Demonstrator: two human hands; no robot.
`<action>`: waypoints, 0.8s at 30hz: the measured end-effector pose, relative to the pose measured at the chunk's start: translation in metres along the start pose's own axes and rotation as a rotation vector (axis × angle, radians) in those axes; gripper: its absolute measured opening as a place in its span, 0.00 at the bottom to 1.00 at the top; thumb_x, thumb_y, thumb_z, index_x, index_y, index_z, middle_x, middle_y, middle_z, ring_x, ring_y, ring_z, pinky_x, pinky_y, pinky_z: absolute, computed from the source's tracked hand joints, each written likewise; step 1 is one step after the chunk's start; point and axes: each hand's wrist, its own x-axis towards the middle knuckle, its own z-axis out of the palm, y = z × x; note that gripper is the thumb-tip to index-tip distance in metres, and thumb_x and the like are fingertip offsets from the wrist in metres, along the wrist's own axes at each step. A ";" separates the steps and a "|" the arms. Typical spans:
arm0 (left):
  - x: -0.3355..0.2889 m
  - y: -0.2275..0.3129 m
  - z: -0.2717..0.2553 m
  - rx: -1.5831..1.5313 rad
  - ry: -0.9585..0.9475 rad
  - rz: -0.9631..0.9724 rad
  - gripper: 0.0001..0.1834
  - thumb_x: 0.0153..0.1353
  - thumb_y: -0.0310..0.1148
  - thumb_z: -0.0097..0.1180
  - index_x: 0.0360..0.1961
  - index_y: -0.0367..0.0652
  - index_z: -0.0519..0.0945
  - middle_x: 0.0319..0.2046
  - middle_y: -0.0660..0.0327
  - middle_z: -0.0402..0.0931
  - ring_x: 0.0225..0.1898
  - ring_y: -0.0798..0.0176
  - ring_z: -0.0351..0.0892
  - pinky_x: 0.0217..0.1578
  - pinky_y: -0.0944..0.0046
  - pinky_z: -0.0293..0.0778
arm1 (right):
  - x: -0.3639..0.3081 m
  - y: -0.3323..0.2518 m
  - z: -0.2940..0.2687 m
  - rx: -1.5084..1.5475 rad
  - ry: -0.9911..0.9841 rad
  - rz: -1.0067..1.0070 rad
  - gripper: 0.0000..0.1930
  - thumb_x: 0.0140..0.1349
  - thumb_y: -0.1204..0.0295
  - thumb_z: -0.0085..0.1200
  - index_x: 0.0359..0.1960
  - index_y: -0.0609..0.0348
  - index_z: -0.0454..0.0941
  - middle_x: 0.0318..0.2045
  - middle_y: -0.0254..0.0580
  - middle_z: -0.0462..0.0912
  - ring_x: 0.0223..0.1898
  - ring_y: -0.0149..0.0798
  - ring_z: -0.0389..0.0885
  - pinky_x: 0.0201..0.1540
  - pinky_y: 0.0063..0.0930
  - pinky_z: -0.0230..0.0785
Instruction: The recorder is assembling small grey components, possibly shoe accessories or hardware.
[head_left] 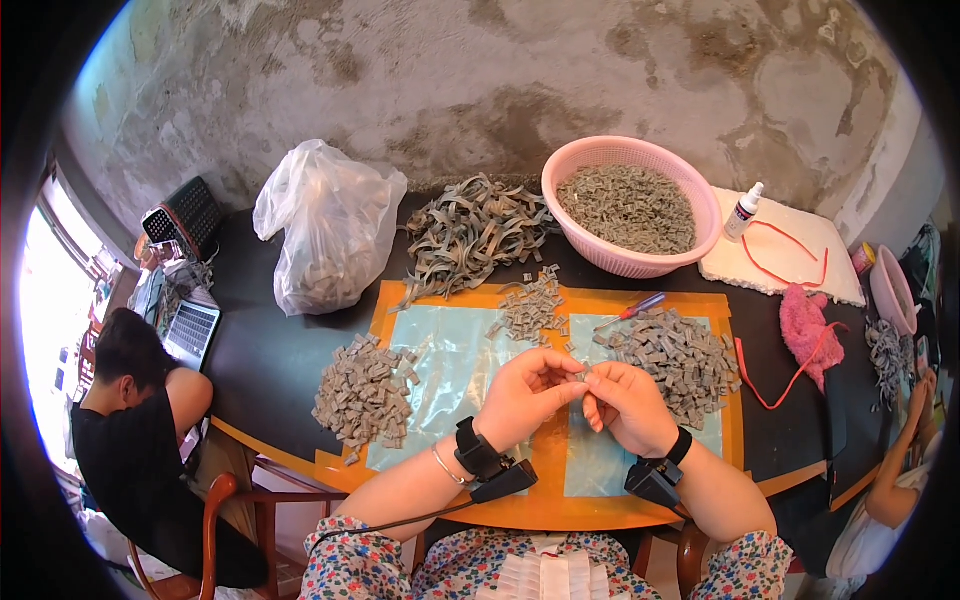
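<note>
In two hands [525, 392] [637, 402]: piece [582, 376] (one)

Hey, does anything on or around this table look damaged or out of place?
The wall behind the table looks stained or worn, with dark, uneven patches. A red strip also looks stray, curving loosely by the pink cloth.

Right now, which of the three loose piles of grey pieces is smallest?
The middle pile, just beyond the left hand; the left pile and right pile each spread wider, with visibly more pieces.
</note>
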 end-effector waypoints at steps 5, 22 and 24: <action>-0.004 0.004 -0.002 0.126 0.022 0.018 0.09 0.54 0.20 0.57 0.38 0.34 0.75 0.39 0.58 0.75 0.41 0.68 0.75 0.44 0.69 0.72 | -0.003 -0.001 0.002 0.072 -0.051 0.004 0.09 0.64 0.68 0.48 0.32 0.62 0.72 0.23 0.37 0.77 0.21 0.26 0.73 0.24 0.16 0.66; -0.002 0.009 -0.006 -0.074 -0.112 -0.012 0.08 0.54 0.20 0.55 0.37 0.35 0.76 0.37 0.61 0.74 0.40 0.68 0.73 0.45 0.68 0.68 | -0.007 -0.001 -0.001 0.040 -0.146 -0.009 0.07 0.61 0.70 0.52 0.33 0.62 0.73 0.21 0.37 0.77 0.20 0.25 0.72 0.22 0.14 0.62; -0.002 0.008 -0.006 -0.076 -0.126 -0.014 0.08 0.55 0.20 0.55 0.37 0.35 0.76 0.37 0.61 0.73 0.40 0.68 0.73 0.45 0.68 0.68 | -0.007 -0.003 -0.001 0.004 -0.135 -0.014 0.07 0.61 0.70 0.52 0.32 0.62 0.73 0.21 0.36 0.76 0.20 0.24 0.71 0.22 0.14 0.62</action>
